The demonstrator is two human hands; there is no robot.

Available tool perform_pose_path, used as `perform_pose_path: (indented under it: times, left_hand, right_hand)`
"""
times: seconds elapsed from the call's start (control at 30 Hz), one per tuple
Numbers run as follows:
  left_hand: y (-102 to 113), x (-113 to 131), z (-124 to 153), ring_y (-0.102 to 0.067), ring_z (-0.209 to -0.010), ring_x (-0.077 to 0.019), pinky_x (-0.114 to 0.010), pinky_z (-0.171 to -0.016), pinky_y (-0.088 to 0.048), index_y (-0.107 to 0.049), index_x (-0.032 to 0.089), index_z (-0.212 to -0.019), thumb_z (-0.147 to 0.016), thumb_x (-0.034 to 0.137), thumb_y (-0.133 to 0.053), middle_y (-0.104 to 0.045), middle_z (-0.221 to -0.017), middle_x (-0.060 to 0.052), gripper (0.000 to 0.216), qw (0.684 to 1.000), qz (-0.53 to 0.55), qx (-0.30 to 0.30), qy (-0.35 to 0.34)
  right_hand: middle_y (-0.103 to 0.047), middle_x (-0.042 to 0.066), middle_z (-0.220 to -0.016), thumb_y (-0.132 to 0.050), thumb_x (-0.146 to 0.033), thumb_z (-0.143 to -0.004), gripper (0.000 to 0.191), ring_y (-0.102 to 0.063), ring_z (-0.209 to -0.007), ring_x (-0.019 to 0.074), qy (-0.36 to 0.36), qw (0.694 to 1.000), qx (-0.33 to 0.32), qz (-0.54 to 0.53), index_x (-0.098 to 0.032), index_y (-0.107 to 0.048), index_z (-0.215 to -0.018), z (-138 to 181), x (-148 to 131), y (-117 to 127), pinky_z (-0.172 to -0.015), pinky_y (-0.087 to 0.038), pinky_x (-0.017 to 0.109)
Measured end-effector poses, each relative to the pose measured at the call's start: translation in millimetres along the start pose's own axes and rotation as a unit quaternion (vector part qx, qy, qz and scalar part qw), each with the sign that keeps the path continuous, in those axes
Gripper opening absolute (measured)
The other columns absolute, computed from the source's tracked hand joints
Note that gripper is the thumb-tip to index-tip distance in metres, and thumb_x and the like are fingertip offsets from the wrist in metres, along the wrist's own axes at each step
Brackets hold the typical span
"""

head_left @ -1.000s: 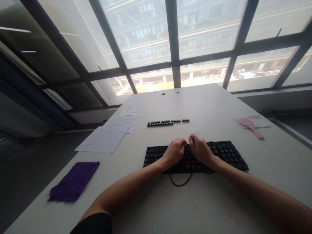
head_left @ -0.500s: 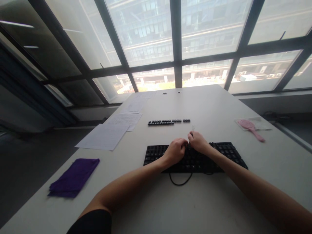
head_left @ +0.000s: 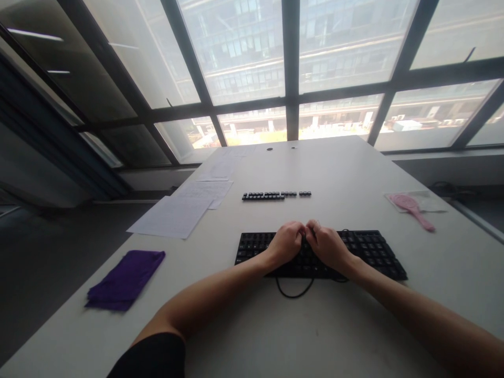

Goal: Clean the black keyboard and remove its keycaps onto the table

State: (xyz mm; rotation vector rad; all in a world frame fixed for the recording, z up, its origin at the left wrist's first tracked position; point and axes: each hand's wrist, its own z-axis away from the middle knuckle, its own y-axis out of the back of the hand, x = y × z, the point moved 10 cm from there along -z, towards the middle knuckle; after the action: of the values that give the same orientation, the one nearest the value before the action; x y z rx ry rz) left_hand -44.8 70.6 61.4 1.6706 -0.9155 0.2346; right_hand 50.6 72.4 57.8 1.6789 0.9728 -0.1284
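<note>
A black keyboard (head_left: 374,252) lies on the white table under both my hands. My left hand (head_left: 286,242) is closed over its upper middle part, fingertips turned inward; whatever they pinch is hidden. Close beside it, my right hand (head_left: 325,244) is closed on a wire keycap puller (head_left: 317,224), of which only thin wire shows above the fingers. The fingertips of the two hands nearly meet over the keys. Beyond the keyboard, loose black keycaps (head_left: 263,196) lie in rows on the table.
Sheets of paper (head_left: 169,216) and a folded purple cloth (head_left: 125,278) lie on the left. A pink hairbrush (head_left: 412,207) rests partly on a clear plastic bag (head_left: 429,202) at right. A cable loop (head_left: 293,296) sticks out in front of the keyboard. Windows stand behind the table.
My right hand has turned and lowered towards the keys, and the puller's wire shows less above it. My left hand stays nearly in place. The whole view has shifted slightly.
</note>
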Motion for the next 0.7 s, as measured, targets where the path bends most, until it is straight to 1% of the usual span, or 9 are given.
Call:
perform_pose_path:
  times: [0.13,0.27,0.4,0.57,0.7]
  left_hand:
    - [0.2,2.1,0.3,-0.059,-0.078,-0.0172,-0.028,-0.076,-0.046,-0.062,0.017,-0.081,-0.087,0.009,-0.043,-0.067,-0.082,-0.005,0.022,1.0,0.011,-0.002,-0.005]
    - [0.2,3.4,0.2,-0.062,-0.083,-0.0186,-0.03,-0.08,-0.048,-0.066,0.017,-0.086,-0.087,0.009,-0.044,-0.069,-0.086,-0.006,0.023,1.0,0.012,-0.004,-0.008]
    - [0.5,5.3,-0.2,-0.061,-0.083,-0.0188,-0.03,-0.081,-0.048,-0.067,0.016,-0.087,-0.087,0.009,-0.044,-0.069,-0.086,-0.007,0.025,1.0,0.011,-0.006,-0.011]
    - [0.7,6.9,-0.5,-0.061,-0.083,-0.0189,-0.03,-0.081,-0.048,-0.067,0.016,-0.087,-0.086,0.008,-0.044,-0.068,-0.086,-0.007,0.025,1.0,0.011,-0.009,-0.011]
    - [0.4,6.8,-0.3,-0.061,-0.083,-0.0189,-0.03,-0.082,-0.049,-0.067,0.016,-0.087,-0.085,0.007,-0.044,-0.069,-0.087,-0.007,0.024,1.0,0.01,-0.011,-0.01]
  right_hand:
    - [-0.061,0.002,-0.064,-0.036,-0.034,-0.099,0.025,-0.06,-0.059,0.0206,-0.001,1.0,0.019,-0.012,-0.021,-0.056,-0.092,2.2,4.7,3.1,-0.061,-0.035,0.028]
    - [-0.059,0.001,-0.064,-0.036,-0.033,-0.098,0.024,-0.059,-0.06,0.0196,-0.016,0.998,0.05,-0.044,-0.021,-0.055,-0.088,1.3,10.4,11.4,-0.064,-0.038,0.028]
    - [-0.055,-0.001,-0.06,-0.038,-0.034,-0.097,0.024,-0.055,-0.056,0.0181,-0.037,0.994,0.074,-0.066,-0.022,-0.053,-0.083,1.4,13.2,18.0,-0.062,-0.038,0.028]
    - [-0.059,0.001,-0.061,-0.038,-0.036,-0.098,0.026,-0.056,-0.056,0.0176,-0.066,0.988,0.083,-0.116,-0.022,-0.051,-0.081,0.6,18.6,20.4,-0.061,-0.039,0.027]
    - [-0.061,0.002,-0.063,-0.039,-0.038,-0.098,0.027,-0.059,-0.06,0.019,-0.086,0.983,0.103,-0.129,-0.022,-0.053,-0.081,0.7,25.1,23.0,-0.062,-0.042,0.028]
